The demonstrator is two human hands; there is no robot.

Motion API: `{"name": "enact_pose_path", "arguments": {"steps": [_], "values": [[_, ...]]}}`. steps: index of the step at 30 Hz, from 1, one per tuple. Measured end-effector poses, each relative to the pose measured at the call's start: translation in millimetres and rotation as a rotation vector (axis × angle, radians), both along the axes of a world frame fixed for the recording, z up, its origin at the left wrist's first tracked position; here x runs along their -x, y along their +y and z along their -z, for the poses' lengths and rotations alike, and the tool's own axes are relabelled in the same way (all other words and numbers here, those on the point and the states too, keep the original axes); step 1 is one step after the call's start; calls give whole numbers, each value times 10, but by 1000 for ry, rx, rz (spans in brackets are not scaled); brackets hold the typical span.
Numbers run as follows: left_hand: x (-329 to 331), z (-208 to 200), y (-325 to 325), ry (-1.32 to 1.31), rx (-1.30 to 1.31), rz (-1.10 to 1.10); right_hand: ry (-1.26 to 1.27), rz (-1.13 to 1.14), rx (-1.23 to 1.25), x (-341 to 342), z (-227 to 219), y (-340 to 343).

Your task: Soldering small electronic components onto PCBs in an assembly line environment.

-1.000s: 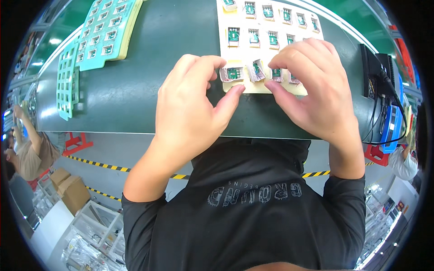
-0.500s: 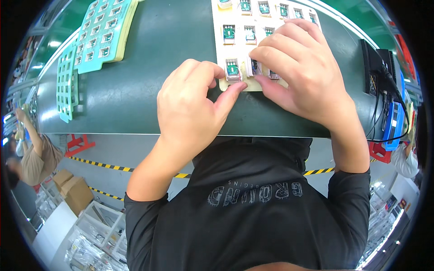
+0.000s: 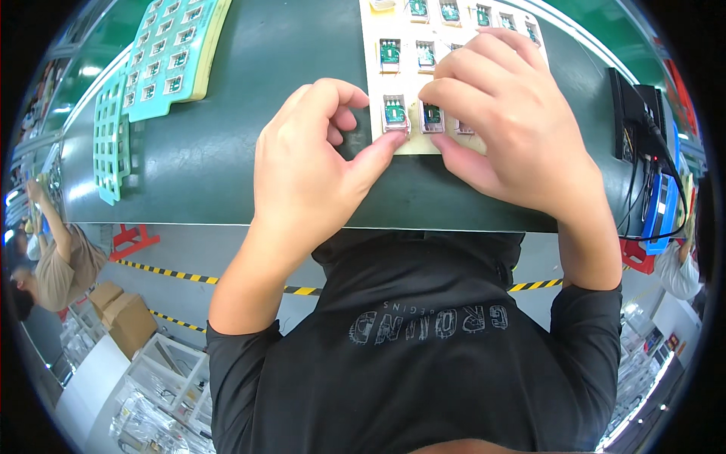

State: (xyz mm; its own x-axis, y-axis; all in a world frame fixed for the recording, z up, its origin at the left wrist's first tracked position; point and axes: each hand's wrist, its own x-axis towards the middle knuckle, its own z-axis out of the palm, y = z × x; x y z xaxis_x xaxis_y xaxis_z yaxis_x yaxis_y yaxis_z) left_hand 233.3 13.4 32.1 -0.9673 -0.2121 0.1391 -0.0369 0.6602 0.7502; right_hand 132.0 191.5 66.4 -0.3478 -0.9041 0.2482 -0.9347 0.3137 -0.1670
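Observation:
A cream tray [image 3: 415, 144] with rows of square slots lies at the far side of the bench in front of me, holding small boxed modules with green circuit boards. My right hand [image 3: 514, 125] covers its right part. Thumb and forefinger close on the near and far ends of a boxed circuit-board module [image 3: 431, 119] in the nearest row. To its left sits another such module [image 3: 395, 113] at the near left corner. The thumb tip of my left hand [image 3: 310, 155] touches this module's near edge. The left fingers are apart and hold nothing.
Teal slotted trays [image 3: 162, 64] of similar boards are stacked at the left, with a teal lattice frame [image 3: 110, 147] beside them. A black device [image 3: 639, 113] with cables and a blue device [image 3: 660, 204] stand at the right edge of the green bench [image 3: 204, 174].
My left forefinger has drawn back from the corner module, widening the gap to the thumb. The module at my right fingers was tilted and now lies flat, board up, in its slot.

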Motion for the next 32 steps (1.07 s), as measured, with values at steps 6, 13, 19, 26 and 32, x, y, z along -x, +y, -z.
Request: {"name": "enact_pose_path", "arguments": {"steps": [6, 13, 19, 26, 32], "values": [[75, -30, -90, 3, -46, 135, -22, 90, 81, 75, -203, -170], [97, 10, -68, 41, -43, 162, 58, 93, -12, 187, -139, -357], [99, 26, -72, 57, -84, 176, 156, 26, 25, 209, -96, -388], [119, 58, -103, 27, -107, 191, 261, -37, 42, 258, -132, -450], [75, 52, -99, -5, -141, 151, 309, -23, -174, 260, -176, -526]]}}
